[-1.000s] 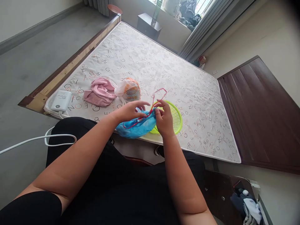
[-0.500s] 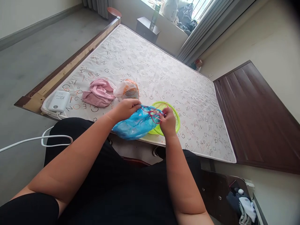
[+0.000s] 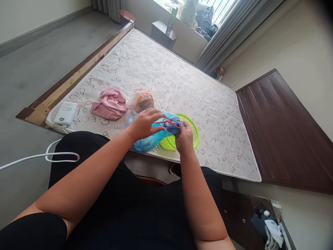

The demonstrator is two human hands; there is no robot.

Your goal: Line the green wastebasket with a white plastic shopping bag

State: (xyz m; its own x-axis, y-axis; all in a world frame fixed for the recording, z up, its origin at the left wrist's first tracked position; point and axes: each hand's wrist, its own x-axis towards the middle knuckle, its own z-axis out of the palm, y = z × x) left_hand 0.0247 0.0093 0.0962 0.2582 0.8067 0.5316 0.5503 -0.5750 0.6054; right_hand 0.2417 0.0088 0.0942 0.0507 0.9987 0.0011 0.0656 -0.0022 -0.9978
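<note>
A blue plastic bag point(image 3: 148, 143) with a red drawstring point(image 3: 172, 124) lies across the near edge of the mattress. Its gathered top is pinched in my right hand point(image 3: 185, 134). Over the bag's left part, my left hand point(image 3: 145, 124) has its fingers spread toward the red string, holding nothing that I can see. Partly under the bag and behind my right hand is a yellow-green plastic basket point(image 3: 195, 133). Beyond my left hand, a clear bag with orange print point(image 3: 142, 99) sits beside a crumpled pink towel point(image 3: 110, 103).
The lettered mattress point(image 3: 166, 73) stretches away to a dark headboard point(image 3: 286, 132) on the right. A white device point(image 3: 66, 113) with a white cable lies at the left corner, near the wooden bed rail point(image 3: 75, 74). Clothes point(image 3: 273, 231) rest on a dark surface at lower right.
My left hand has let go of the bag's top and opened its fingers. The bag's mouth is now bunched at my right hand, which has moved slightly down.
</note>
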